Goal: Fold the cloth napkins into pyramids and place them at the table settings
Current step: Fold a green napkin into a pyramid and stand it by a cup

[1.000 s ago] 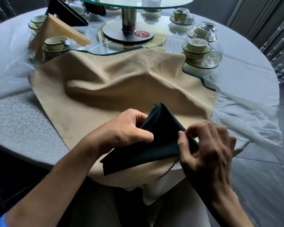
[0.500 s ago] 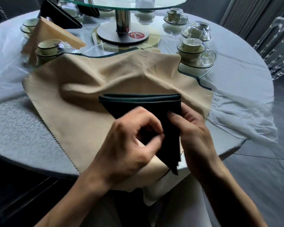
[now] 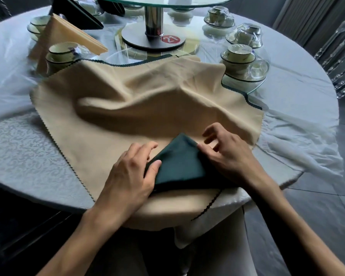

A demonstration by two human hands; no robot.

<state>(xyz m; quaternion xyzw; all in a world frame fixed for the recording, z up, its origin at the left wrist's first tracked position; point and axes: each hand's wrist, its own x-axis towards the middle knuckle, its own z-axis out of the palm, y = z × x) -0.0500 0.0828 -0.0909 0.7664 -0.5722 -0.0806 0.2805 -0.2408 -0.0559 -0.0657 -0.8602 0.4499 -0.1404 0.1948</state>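
Table [image 3: 14, 148]: round, draped in a pale patterned tablecloth, filling most of the view.
Turntable [image 3: 163, 1]: glass disc at the top edge, raised on a metal post [image 3: 153, 20] over a dark round base bearing a red tag marked 21.
Beige cloth [image 3: 139, 100]: spread loose and rumpled over the near half of the table, scalloped dark trim along the edges, near corner hanging over the table rim.
Right arm: bare forearm reaching in from the lower right, wrist above the table edge.
Left arm: bare forearm reaching in from the lower left.
Left hand [image 3: 129, 174]: palm down on the beige cloth, fingers gently curved, thumb pressed against the left slope of the green napkin; fingertips lying beside the fold, not closed round it.
Right hand [image 3: 229, 154]: set on the right slope of the green napkin, thumb along its upper edge, fingers lifted and spread, blurred; nothing gripped.
Green napkin [image 3: 179, 162]: dark green, folded to a triangle with the peak pointing away, resting on the beige cloth near the table's front edge, between the two hands; near edge thick with layers.
Folded napkins, far left: a beige one [image 3: 68, 36] and a dark one [image 3: 78, 14], both standing as peaked shapes beside the cups.
Cups: a stacked cup and bowl at the left [image 3: 62, 54] just touching the beige cloth's far edge; wrapped sets [image 3: 241, 56] at the right on a glass plate.
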